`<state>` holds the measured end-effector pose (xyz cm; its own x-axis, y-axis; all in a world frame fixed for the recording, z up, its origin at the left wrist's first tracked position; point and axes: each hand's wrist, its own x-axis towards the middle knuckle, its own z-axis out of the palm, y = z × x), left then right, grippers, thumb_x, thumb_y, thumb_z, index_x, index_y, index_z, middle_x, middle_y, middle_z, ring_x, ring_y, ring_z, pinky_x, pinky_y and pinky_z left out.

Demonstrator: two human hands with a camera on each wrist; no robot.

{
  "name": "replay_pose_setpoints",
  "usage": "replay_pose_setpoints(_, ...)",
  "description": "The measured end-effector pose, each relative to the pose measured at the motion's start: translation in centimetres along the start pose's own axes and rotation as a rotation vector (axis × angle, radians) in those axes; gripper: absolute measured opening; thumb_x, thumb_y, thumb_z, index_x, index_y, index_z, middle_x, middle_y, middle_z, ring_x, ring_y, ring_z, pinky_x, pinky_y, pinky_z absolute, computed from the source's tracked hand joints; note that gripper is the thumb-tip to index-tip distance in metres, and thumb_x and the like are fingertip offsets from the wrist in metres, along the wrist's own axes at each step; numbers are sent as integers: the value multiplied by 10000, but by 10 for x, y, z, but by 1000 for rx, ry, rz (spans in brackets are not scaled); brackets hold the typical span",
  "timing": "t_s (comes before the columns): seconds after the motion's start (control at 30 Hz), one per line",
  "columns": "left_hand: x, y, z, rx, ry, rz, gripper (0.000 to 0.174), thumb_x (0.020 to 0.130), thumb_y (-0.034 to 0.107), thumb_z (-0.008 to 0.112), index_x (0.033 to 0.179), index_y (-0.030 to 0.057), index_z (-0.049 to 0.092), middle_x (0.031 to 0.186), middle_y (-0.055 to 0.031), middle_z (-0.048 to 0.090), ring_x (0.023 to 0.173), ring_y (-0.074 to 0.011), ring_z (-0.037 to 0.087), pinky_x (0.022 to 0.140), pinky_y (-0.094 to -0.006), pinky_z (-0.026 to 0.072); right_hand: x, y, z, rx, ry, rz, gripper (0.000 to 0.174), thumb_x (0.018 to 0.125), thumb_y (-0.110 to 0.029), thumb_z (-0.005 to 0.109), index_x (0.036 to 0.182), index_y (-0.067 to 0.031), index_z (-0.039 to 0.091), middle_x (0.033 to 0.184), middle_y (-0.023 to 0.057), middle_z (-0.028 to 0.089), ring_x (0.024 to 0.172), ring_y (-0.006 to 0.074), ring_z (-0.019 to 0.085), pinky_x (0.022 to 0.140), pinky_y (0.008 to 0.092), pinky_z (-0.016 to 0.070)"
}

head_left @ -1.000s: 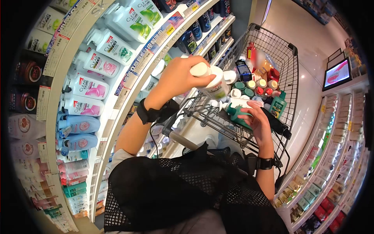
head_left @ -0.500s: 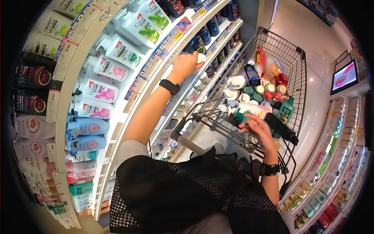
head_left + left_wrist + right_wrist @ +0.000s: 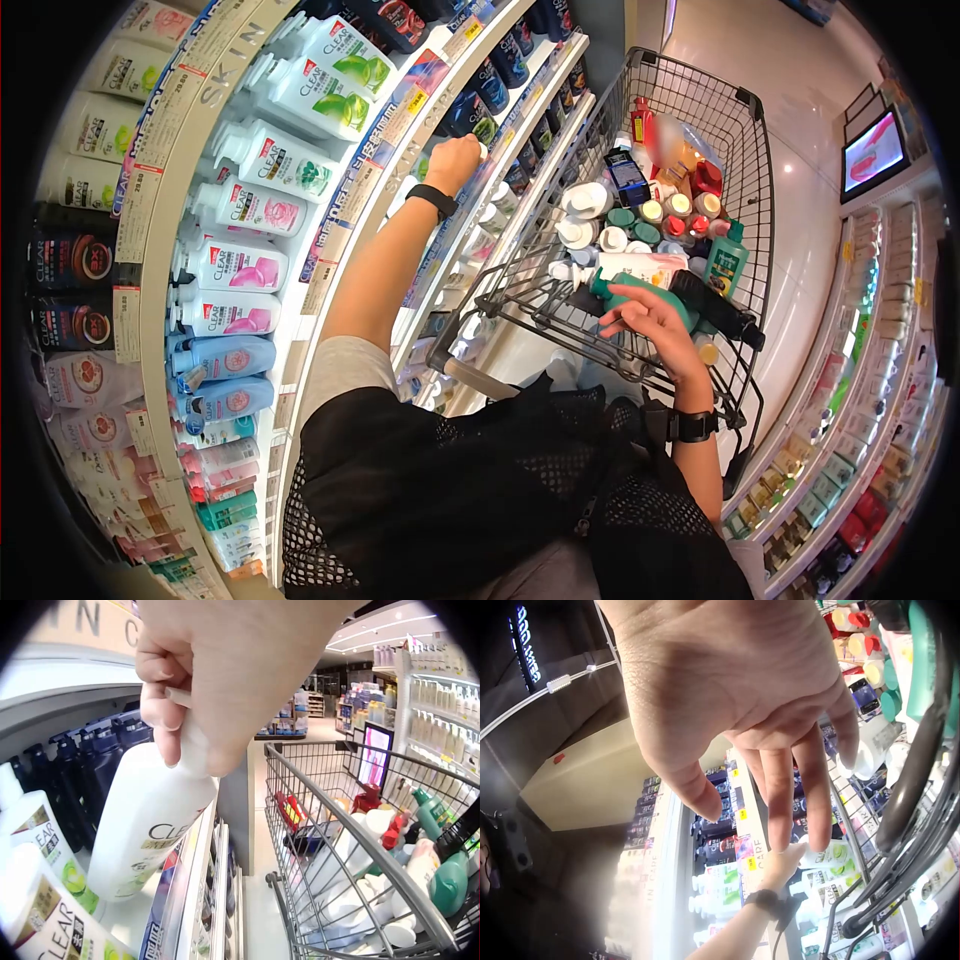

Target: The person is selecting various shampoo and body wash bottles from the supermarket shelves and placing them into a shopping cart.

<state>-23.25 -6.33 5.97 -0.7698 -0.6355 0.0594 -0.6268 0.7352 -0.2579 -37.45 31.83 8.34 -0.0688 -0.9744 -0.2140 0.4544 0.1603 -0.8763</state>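
Observation:
My left hand is at a lower shelf on the left. Seen from the left wrist, that hand grips a white CLEAR bottle by its top; the bottle tilts beside other CLEAR bottles. Its body is mostly hidden in the head view. My right hand hovers near the cart's handle side, over a green pump bottle, its fingers loosely bent. In the right wrist view this hand has its fingers apart and holds nothing.
A wire cart holds many bottles and a dark blue box. Rows of CLEAR pump bottles line the left shelves, with dark bottles farther along. A lit screen and more shelves stand right.
My left hand has carried the bottle away from the cart and leftward to the shelf. My right hand has stayed near the cart, its fingers lowered slightly.

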Motion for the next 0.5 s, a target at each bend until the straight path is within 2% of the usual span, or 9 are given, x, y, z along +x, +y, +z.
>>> replay_pose_setpoints(0.07, 2, -3, 8, -49, -6, -4, 275, 756, 292, 598, 816, 26, 554, 713, -155, 626, 681, -305, 629, 605, -399, 505, 0, 1, -1, 11, 7, 8, 378, 874, -192, 508, 1202, -11, 456, 906, 99, 614, 828, 164, 596, 800, 267, 412)
replay_pose_setpoints(0.17, 5, -14, 22, -22, -36, -109, 305, 752, 299, 608, 832, 13, 537, 728, -169, 624, 704, -316, 625, 619, -400, 504, 1, -1, -2, 23, 17, 0, 401, 868, -216, 501, 1192, 16, 452, 904, 136, 611, 829, 197, 611, 793, 275, 425)
replay_pose_setpoints(0.2, 3, -19, 26, -22, -33, -105, 305, 752, 299, 608, 832, 13, 537, 728, -169, 624, 704, -316, 625, 619, -400, 504, 1, -1, -3, 36, 11, 11, 385, 873, -203, 502, 1196, 2, 455, 906, 113, 613, 824, 180, 605, 794, 273, 422)
replay_pose_setpoints(0.27, -3, -27, 33, -71, 51, -210, 347, 767, 328, 597, 863, 4, 520, 734, -170, 624, 718, -319, 624, 625, -400, 503, 1, -1, -6, 52, 9, 19, 371, 878, -190, 504, 1200, -13, 457, 907, 91, 616, 819, 163, 599, 796, 271, 418)
replay_pose_setpoints(0.3, -4, -28, 32, -151, -29, -330, 409, 784, 354, 580, 952, -11, 506, 808, -201, 621, 825, -335, 607, 705, -398, 488, 1, -1, -7, 45, 13, 15, 369, 879, -188, 503, 1200, -12, 457, 905, 89, 617, 817, 163, 600, 794, 273, 420)
replay_pose_setpoints(0.33, -4, -33, 36, -150, -30, -325, 409, 784, 354, 580, 952, -11, 506, 808, -201, 621, 825, -335, 607, 705, -398, 488, 2, 0, -8, 37, 16, 12, 368, 880, -186, 502, 1200, -11, 456, 902, 88, 618, 816, 163, 601, 793, 274, 421)
replay_pose_setpoints(0.4, -6, -48, 61, -326, 131, -480, 468, 794, 365, 572, 1035, -25, 482, 934, -236, 595, 945, -353, 561, 795, -407, 447, 2, 0, -8, 38, 26, 16, 365, 878, -183, 505, 1198, -13, 457, 900, 87, 618, 816, 164, 601, 791, 274, 423)
replay_pose_setpoints(0.43, -8, -58, 75, -325, 129, -479, 468, 794, 365, 572, 1035, -25, 482, 934, -236, 595, 945, -353, 561, 795, -407, 447, 2, 0, -8, 36, 34, 20, 363, 877, -179, 508, 1197, -14, 458, 899, 86, 619, 816, 164, 601, 789, 274, 424)
replay_pose_setpoints(0.5, -7, -83, 102, -569, 96, -654, 537, 830, 431, 487, 1127, -17, 465, 1064, -253, 538, 1018, -362, 521, 853, -412, 402, 2, 1, -10, 40, 39, 30, 358, 877, -172, 507, 1195, -16, 460, 899, 86, 619, 816, 162, 600, 787, 272, 425)
